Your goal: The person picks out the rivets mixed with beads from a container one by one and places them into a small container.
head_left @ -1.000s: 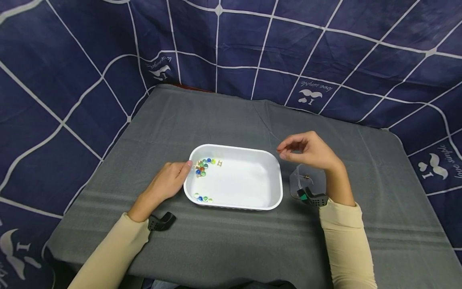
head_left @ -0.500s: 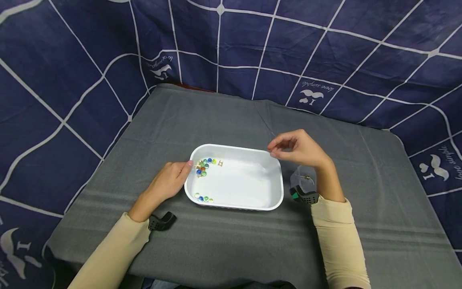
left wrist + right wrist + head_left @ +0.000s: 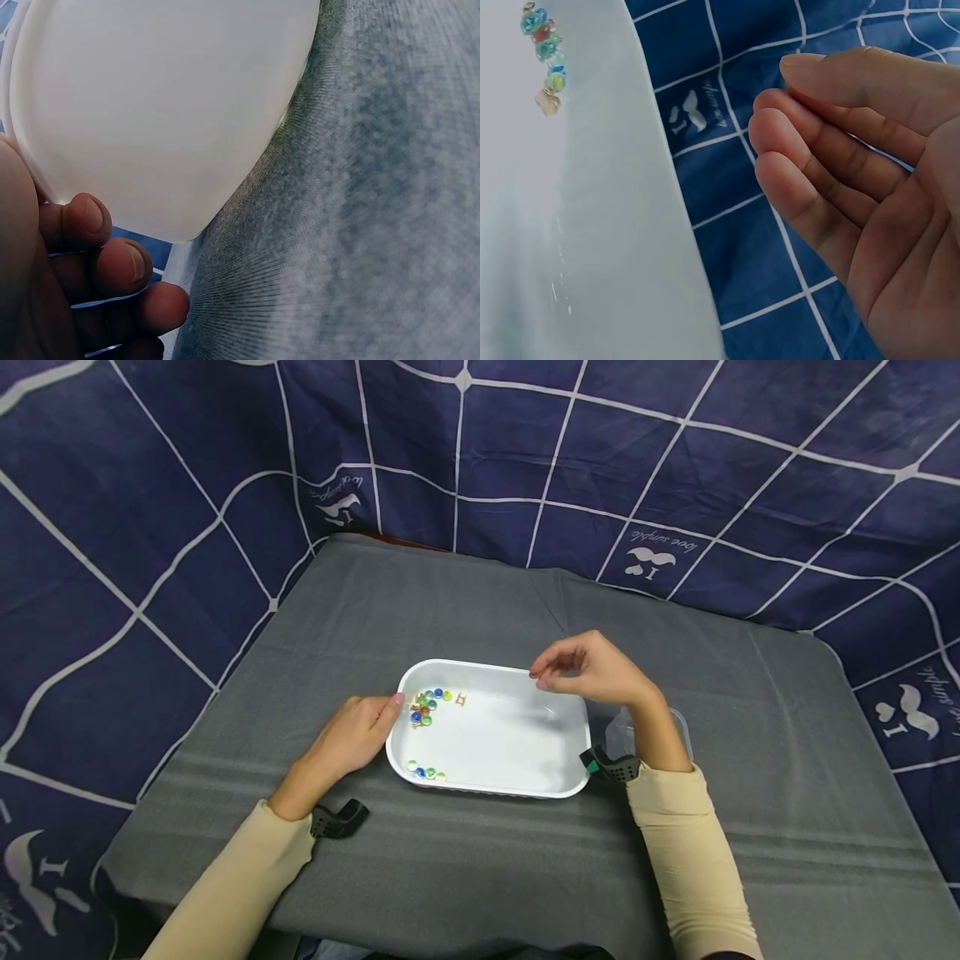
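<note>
My left hand grips the left rim of the white tray, thumb on top and fingers curled beneath the edge, as the left wrist view shows. Inside lie coloured glass marbles, grouped at the upper left, and several more along the near left edge. Small gold-coloured pieces sit among them, one apart. Above the tray's far right rim hovers my right hand, fingers loosely bent, with nothing visible between them in the right wrist view.
A clear plastic box stands right of the tray, partly hidden by my right forearm. Grey cloth covers the table. A navy curtain with white grid lines hangs behind and at the sides.
My right hand has moved left, from beside the tray's right end to above its far right rim, and its forearm now covers part of the clear box. The left hand keeps its grip.
</note>
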Demonstrator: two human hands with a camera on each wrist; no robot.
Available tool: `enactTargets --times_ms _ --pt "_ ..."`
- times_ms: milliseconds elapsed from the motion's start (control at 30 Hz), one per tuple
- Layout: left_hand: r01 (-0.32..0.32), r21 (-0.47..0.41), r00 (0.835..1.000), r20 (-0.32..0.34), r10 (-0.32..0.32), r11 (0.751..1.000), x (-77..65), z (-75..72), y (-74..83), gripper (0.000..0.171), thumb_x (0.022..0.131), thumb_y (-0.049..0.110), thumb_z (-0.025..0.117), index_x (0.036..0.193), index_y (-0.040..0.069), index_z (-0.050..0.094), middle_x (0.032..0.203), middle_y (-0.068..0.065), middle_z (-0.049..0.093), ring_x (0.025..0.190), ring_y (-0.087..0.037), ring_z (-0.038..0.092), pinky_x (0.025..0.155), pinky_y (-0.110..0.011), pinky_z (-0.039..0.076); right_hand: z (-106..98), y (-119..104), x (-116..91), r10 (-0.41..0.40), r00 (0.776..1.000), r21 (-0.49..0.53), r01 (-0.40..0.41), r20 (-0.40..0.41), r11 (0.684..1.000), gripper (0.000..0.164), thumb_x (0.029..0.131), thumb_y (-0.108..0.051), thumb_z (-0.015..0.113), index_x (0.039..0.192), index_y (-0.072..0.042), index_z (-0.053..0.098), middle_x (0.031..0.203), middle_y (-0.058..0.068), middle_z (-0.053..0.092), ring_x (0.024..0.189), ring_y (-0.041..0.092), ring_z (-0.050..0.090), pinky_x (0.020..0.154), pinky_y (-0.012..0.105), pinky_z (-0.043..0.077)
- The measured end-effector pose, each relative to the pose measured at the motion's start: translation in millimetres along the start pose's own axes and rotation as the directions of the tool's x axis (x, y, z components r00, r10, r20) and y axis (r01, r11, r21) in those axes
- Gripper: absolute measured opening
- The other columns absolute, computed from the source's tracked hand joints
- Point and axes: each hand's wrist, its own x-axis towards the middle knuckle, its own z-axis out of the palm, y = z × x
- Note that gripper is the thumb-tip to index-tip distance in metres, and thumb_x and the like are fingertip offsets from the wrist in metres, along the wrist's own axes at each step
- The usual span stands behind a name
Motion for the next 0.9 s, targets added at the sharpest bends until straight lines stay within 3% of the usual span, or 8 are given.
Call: enactTargets --times_ms 267,500,900 --pt "-0.001 -0.004 1.0 0.002 0.001 1.0 1.1 0.5 0.2 0.042 0.107 0.024 0.042 0.083 0.002 0.068 0.075 -0.012 0.065 0.068 -0.022 0.057 0.062 -0.042 0.046 8 1 12 0.016 0.999 0.002 -0.017 0.032 1.0 0.014 0.084 0.005 0.074 0.097 0.007 0.072 0.09 0.012 0.072 0.078 0.017 0.066 0.074 0.032 0.054" --pt "0.0 -0.005 1.0 -0.001 0.0 1.0 0.6 0.5 -1.1 0.043 0.107 0.024 0.042 0.079 0.003 0.067 0.07 -0.01 0.062 0.065 -0.022 0.055 0.06 -0.04 0.045 16 1 24 0.025 0.998 -0.004 -0.025 0.053 1.0 0.012 0.084 0.005 0.074 0.096 0.005 0.072 0.089 0.01 0.071 0.079 0.018 0.066 0.075 0.03 0.054" --pt "0.009 0.015 1.0 0.017 -0.01 1.0 0.0 -1.6 1.1 0.042 0.107 0.023 0.041 0.079 0.004 0.067 0.077 -0.013 0.065 0.069 -0.024 0.059 0.065 -0.046 0.047 26 2 36 0.034 0.996 -0.018 -0.032 0.084 0.999 0.013 0.084 0.004 0.075 0.096 0.006 0.072 0.09 0.011 0.072 0.079 0.02 0.066 0.076 0.031 0.054"
